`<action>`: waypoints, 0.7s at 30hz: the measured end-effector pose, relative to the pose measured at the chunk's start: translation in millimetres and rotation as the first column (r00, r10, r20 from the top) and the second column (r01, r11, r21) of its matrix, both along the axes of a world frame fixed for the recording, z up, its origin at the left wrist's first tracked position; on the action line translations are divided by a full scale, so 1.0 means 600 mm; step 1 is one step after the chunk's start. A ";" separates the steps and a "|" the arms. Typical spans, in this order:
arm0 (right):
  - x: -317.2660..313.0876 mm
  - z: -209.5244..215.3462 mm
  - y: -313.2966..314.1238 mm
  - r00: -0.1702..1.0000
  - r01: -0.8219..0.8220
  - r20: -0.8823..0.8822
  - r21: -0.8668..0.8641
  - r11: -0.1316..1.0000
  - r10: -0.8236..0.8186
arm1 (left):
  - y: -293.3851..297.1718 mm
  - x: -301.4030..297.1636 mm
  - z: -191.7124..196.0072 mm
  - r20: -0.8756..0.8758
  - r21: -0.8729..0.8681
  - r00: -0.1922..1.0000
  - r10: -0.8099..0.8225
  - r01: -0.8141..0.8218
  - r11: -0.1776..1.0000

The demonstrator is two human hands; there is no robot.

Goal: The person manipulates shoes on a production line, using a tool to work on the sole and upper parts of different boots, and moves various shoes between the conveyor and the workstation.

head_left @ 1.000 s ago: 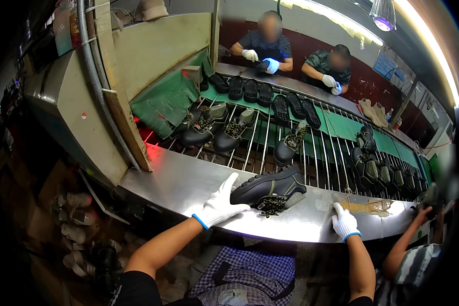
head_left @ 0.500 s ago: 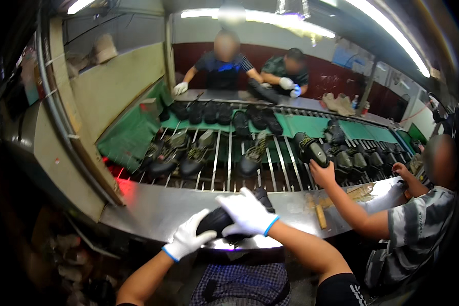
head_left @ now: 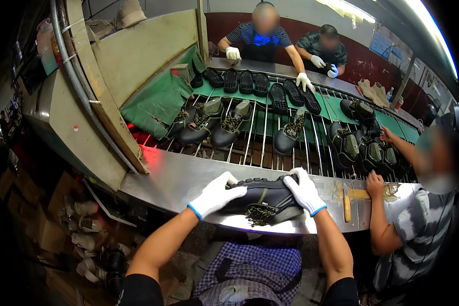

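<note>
A black lace-up work shoe (head_left: 262, 200) is tipped on its side between my two gloved hands, above the near metal edge of the workbench. Its treaded sole faces away from me, and the dark, yellow-flecked laces hang toward me. My left hand (head_left: 219, 195) grips the toe end, thumb along the sole edge. At the heel end, my right hand (head_left: 304, 193) has its fingers over the sole. Both hands wear white gloves with blue cuffs. Beyond them, a similar black shoe (head_left: 289, 133) stands on the conveyor rods (head_left: 262, 140).
More black shoes (head_left: 231, 126) stand on the rods at left and right. Black soles (head_left: 261, 84) line a green strip, where a co-worker's gloved hand (head_left: 304, 81) reaches. A wooden-handled tool (head_left: 347, 204) lies right of me, near another person's hand (head_left: 376, 184).
The shoe has been turned, and my right hand has moved to its heel end. A co-worker opposite now reaches to the soles. The person at right has let go of a shoe.
</note>
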State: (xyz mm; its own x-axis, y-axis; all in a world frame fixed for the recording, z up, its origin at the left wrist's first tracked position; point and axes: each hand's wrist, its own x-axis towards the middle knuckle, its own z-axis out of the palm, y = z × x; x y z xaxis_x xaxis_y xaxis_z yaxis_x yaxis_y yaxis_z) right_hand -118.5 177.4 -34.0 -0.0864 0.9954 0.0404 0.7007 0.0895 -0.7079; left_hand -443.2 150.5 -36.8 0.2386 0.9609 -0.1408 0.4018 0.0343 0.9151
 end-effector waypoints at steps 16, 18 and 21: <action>-0.021 0.013 -0.199 0.994 -0.067 -0.091 -0.144 0.987 0.054 | 0.022 0.033 -0.075 0.085 0.350 0.931 0.354 -0.361 0.864; -0.007 -0.010 -0.264 0.933 -0.322 0.114 -0.165 0.932 0.342 | 0.019 0.056 -0.051 -0.088 0.357 0.978 0.189 -0.146 0.922; -0.032 -0.062 -0.376 0.872 -0.463 0.024 -0.291 0.837 0.490 | -0.037 0.107 -0.035 -0.277 0.350 0.952 -0.134 0.230 0.908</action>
State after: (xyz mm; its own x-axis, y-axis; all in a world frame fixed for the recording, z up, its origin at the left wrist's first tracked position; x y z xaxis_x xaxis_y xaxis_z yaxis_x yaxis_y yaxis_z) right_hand -137.9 -48.4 -71.1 -0.5424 0.8010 -0.2533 0.6843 0.2463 -0.6864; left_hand -379.0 128.4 -57.6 0.4193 0.8963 0.1445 0.5771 -0.3861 0.7196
